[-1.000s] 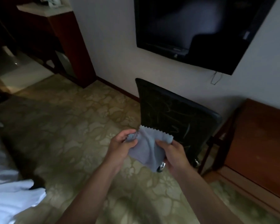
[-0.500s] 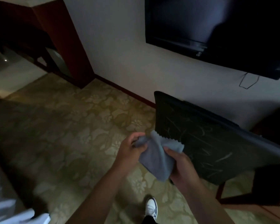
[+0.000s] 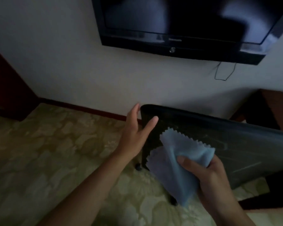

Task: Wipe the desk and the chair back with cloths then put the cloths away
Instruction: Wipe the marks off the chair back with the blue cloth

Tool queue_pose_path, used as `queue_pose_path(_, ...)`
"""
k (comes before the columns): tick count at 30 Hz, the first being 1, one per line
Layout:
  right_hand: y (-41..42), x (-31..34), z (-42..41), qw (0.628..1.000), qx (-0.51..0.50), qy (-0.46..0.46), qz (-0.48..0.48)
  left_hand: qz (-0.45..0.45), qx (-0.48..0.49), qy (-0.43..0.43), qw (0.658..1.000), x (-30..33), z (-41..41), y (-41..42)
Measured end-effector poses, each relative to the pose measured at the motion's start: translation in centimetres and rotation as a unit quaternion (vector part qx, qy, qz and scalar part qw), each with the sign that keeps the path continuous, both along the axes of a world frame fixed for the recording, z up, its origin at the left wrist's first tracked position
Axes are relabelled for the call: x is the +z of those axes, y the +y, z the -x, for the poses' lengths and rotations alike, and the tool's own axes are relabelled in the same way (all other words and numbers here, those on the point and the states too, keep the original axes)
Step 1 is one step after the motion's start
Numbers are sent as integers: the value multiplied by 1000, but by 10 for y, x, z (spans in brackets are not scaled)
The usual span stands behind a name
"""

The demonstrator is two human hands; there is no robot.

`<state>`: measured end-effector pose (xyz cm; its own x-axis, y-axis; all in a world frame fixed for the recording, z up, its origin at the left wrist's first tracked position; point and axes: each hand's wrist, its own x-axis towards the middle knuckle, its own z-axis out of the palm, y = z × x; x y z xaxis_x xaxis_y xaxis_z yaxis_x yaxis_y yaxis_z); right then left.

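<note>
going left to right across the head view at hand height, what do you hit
dark red furniture → left hand, open, at the chair back's left edge → blue cloth → right hand, its grip on the cloth → chair back stretching on to the right

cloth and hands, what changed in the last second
The left hand let go of the cloth and reached forward, fingers straight, to the corner of the chair back. The right hand kept its grip on the cloth throughout.
</note>
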<state>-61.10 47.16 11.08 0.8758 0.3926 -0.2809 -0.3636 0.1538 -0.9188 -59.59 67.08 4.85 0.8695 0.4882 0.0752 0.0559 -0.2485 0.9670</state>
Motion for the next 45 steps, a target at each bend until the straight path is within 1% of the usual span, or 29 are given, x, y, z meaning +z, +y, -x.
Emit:
queue_pose_path(3, 20, -36, -5, 997, -47, -60, -5, 39, -26, -77, 996, -37, -25, 3)
queue_pose_path(7, 44, -78, -16, 991, -60, -102, -68, 60, 4, -195, 979, -75, -43, -4)
queue_pose_path(9, 49, -100, -20, 984, -76, -114, -113, 43, 17, -252, 967, -91, -44, -6)
queue_pose_path(12, 52, -126, -27, 972, -121, -149, -135, -2, 11, -305, 952, -112, -49, -2)
queue_pose_path(16, 62, -155, -33, 938, -185, -229, -182, -56, -3, -328, 943, -142, -66, 3)
queue_pose_path(18, 70, -166, -33, 909, -227, -288, -198, -65, 6, -350, 934, -151, -76, 5)
queue_pose_path(19, 75, -169, -34, 890, -251, -328, -192, -61, 9, -359, 931, -154, -80, 7)
queue_pose_path(22, 92, -169, -43, 822, -306, -459, -142, -33, 0, -389, 921, -159, -85, 12)
queue_pose_path(24, 103, -165, -52, 768, -344, -535, -75, -26, -15, -395, 918, -161, -85, 17)
queue_pose_path(26, 112, -161, -63, 696, -375, -612, -11, -47, -11, -388, 921, -164, -84, 20)
queue_pose_path(28, 122, -160, -75, 604, -398, -687, 60, -64, 7, -384, 921, -164, -86, 22)
queue_pose_path(30, 132, -166, -89, 520, -401, -739, 151, -44, 21, -390, 919, -164, -88, 22)
queue_pose_path(31, 135, -171, -96, 486, -397, -751, 205, -40, 26, -395, 917, -164, -90, 22)
queue_pose_path(33, 137, -183, -107, 443, -373, -755, 306, -49, 25, -396, 916, -165, -95, 25)
queue_pose_path(34, 136, -189, -111, 430, -357, -755, 343, -43, 22, -392, 919, -167, -96, 26)
queue_pose_path(36, 133, -194, -116, 423, -334, -753, 377, -40, 20, -383, 923, -167, -100, 31)
queue_pose_path(39, 133, -190, -112, 432, -312, -746, 401, -25, 13, -380, 925, -167, -102, 38)
queue_pose_path(41, 134, -187, -108, 446, -299, -742, 402, -40, 25, -377, 925, -168, -103, 40)
queue_pose_path(43, 134, -179, -105, 449, -307, -734, 407, -58, 47, -361, 930, -168, -103, 40)
queue_pose_path(45, 132, -162, -104, 432, -339, -719, 425, -51, 51, -352, 933, -167, -102, 38)
